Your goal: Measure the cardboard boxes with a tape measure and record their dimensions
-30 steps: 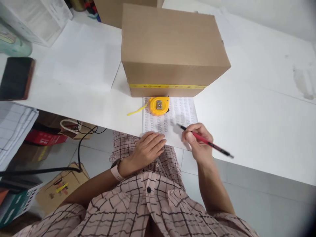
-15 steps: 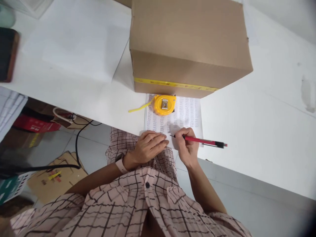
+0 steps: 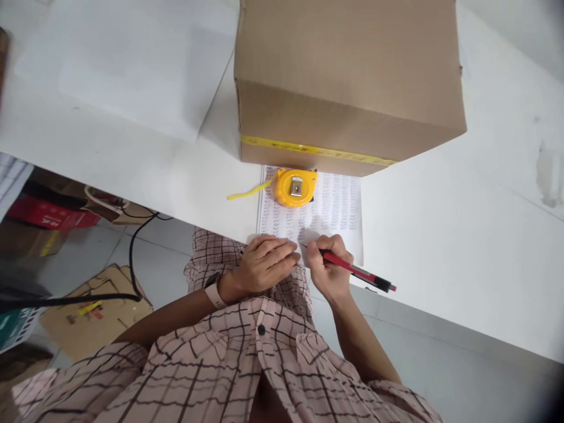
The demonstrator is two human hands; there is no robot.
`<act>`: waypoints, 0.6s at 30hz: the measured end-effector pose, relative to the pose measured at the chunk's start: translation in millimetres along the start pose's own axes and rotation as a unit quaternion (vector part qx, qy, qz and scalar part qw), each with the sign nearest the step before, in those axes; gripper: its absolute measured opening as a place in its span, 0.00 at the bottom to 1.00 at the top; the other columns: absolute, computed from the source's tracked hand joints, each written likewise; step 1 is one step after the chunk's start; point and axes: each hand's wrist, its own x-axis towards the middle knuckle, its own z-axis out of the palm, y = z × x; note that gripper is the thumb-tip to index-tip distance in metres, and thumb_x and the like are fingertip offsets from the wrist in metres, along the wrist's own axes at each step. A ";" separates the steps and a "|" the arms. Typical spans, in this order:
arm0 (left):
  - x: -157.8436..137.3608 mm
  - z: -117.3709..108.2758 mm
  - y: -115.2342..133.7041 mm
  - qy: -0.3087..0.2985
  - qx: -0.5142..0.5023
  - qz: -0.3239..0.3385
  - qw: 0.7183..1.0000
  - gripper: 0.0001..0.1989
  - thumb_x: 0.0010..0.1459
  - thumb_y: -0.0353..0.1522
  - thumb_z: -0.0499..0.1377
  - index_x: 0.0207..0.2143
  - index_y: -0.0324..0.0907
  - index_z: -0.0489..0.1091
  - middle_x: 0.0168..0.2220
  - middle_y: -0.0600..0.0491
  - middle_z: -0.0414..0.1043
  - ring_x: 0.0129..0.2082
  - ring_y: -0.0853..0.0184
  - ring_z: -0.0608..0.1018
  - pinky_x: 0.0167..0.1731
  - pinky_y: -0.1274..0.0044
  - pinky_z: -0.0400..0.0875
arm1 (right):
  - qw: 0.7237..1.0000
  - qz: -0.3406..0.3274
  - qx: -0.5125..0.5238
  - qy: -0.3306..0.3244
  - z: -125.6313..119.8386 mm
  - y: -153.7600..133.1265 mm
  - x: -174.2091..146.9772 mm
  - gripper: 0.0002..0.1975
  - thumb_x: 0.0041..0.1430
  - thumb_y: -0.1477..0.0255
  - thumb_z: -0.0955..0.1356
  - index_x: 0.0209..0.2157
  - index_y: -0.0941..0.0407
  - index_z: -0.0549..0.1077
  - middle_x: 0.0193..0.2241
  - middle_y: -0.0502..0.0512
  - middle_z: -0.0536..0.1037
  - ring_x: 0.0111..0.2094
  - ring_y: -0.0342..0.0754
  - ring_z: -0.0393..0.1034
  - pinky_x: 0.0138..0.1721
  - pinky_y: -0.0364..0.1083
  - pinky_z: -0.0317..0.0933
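Note:
My right hand (image 3: 330, 264) grips a red and black mechanical pencil (image 3: 359, 272), its tip at the lower part of a sheet of paper (image 3: 339, 202) filled with columns of writing. Flat on the sheet's near edge lies my left hand (image 3: 269, 262), its fingers stretched out together toward the pencil tip. On the upper part of the sheet rests a yellow tape measure (image 3: 296, 188), with a thin yellow wrist strap (image 3: 249, 192) trailing left. Behind it stands a large cardboard box (image 3: 343, 111) with yellow printed tape, covering the far end of the sheet.
Blank white papers (image 3: 145, 64) lie on the white table (image 3: 440, 235) left of the box. Below the table's left side are a red box (image 3: 53, 212), a black cable (image 3: 132, 252) and flattened cardboard (image 3: 97, 317) on the tiled floor.
The pencil's rear end has swung down toward me, and its tip has shifted slightly left. My left hand stays in place. The view has moved slightly, leaving less of the phone showing.

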 end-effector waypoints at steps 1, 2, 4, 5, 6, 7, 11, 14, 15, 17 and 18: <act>-0.2 0.1 0.0 -0.002 -0.001 0.001 1.000 0.07 0.62 0.30 0.64 0.43 0.45 0.75 0.43 0.54 0.82 0.44 0.65 0.80 0.47 0.71 0.73 | 1.000 -0.006 -0.003 0.000 0.3 0.0 0.2 0.13 0.64 0.69 0.67 0.28 0.52 0.59 0.21 0.43 0.63 0.20 0.40 0.56 0.25 0.43 0.54; -0.7 0.2 -0.1 -0.003 -0.001 0.001 1.000 0.07 0.61 0.30 0.64 0.43 0.45 0.75 0.43 0.53 0.82 0.44 0.65 0.80 0.48 0.70 0.73 | 1.000 -0.012 -0.006 0.001 0.6 0.1 0.4 0.13 0.64 0.69 0.67 0.28 0.52 0.59 0.21 0.43 0.64 0.20 0.40 0.56 0.25 0.43 0.54; -2.4 0.7 -0.5 -0.003 -0.009 -0.001 1.000 0.08 0.61 0.30 0.65 0.43 0.44 0.75 0.44 0.53 0.81 0.45 0.65 0.80 0.48 0.70 0.73 | 1.000 -0.018 -0.015 0.001 1.0 0.0 0.9 0.13 0.64 0.70 0.67 0.28 0.52 0.60 0.21 0.43 0.65 0.21 0.40 0.57 0.25 0.43 0.55; -3.5 0.9 -0.7 -0.006 -0.016 -0.005 1.000 0.09 0.61 0.30 0.65 0.44 0.44 0.75 0.44 0.53 0.81 0.45 0.64 0.80 0.48 0.70 0.73 | 1.000 -0.019 -0.019 0.000 1.2 -0.1 1.2 0.13 0.63 0.69 0.68 0.28 0.52 0.60 0.21 0.43 0.65 0.21 0.40 0.57 0.25 0.43 0.55; -4.6 1.2 -0.9 -0.010 -0.024 -0.009 1.000 0.09 0.61 0.30 0.64 0.45 0.45 0.75 0.45 0.53 0.81 0.46 0.65 0.80 0.48 0.70 0.73 | 1.000 -0.019 -0.022 -0.001 1.4 -0.3 1.5 0.12 0.63 0.69 0.68 0.28 0.52 0.60 0.21 0.43 0.65 0.20 0.40 0.57 0.25 0.44 0.55; -5.6 1.4 -1.1 -0.014 -0.031 -0.014 0.999 0.10 0.61 0.30 0.64 0.46 0.46 0.74 0.45 0.54 0.81 0.46 0.65 0.80 0.49 0.70 0.73 | 1.000 -0.019 -0.025 -0.002 1.5 -0.7 1.9 0.12 0.63 0.69 0.67 0.28 0.52 0.61 0.21 0.43 0.65 0.20 0.40 0.57 0.25 0.44 0.55; -6.1 1.7 -1.1 -0.016 -0.032 -0.016 0.999 0.09 0.62 0.30 0.63 0.46 0.47 0.74 0.46 0.54 0.81 0.46 0.65 0.80 0.49 0.70 0.73 | 0.999 -0.018 -0.025 -0.005 1.7 -2.3 3.4 0.12 0.63 0.69 0.67 0.28 0.52 0.61 0.21 0.44 0.66 0.21 0.40 0.58 0.25 0.44 0.56; -3.5 1.5 -0.6 -0.002 -0.017 -0.005 1.000 0.07 0.61 0.30 0.64 0.43 0.44 0.75 0.44 0.53 0.81 0.45 0.65 0.80 0.48 0.70 0.73 | 1.000 -0.022 -0.013 -0.011 1.6 -2.4 3.6 0.12 0.64 0.70 0.67 0.28 0.52 0.60 0.21 0.43 0.65 0.20 0.40 0.57 0.24 0.43 0.55; -2.6 1.4 -0.5 0.001 -0.011 -0.001 1.000 0.07 0.61 0.30 0.64 0.42 0.44 0.75 0.43 0.53 0.81 0.44 0.65 0.80 0.48 0.70 0.73 | 1.000 -0.022 -0.010 -0.012 1.5 -2.2 3.4 0.12 0.64 0.71 0.67 0.28 0.52 0.59 0.21 0.43 0.65 0.20 0.40 0.57 0.24 0.43 0.55; -1.6 1.4 -0.5 0.001 -0.002 0.004 1.000 0.06 0.61 0.30 0.64 0.41 0.44 0.75 0.43 0.53 0.81 0.44 0.65 0.80 0.48 0.70 0.73 | 1.000 -0.016 -0.013 -0.009 1.4 -1.9 2.9 0.13 0.64 0.70 0.67 0.28 0.52 0.59 0.21 0.43 0.65 0.20 0.40 0.57 0.25 0.43 0.55; -1.5 1.3 -0.5 0.001 0.001 0.005 1.000 0.05 0.62 0.30 0.64 0.41 0.45 0.75 0.43 0.53 0.81 0.44 0.65 0.80 0.48 0.70 0.73 | 1.000 -0.011 -0.017 -0.005 1.4 -1.8 2.6 0.13 0.64 0.70 0.67 0.28 0.52 0.59 0.21 0.44 0.65 0.20 0.40 0.57 0.25 0.43 0.56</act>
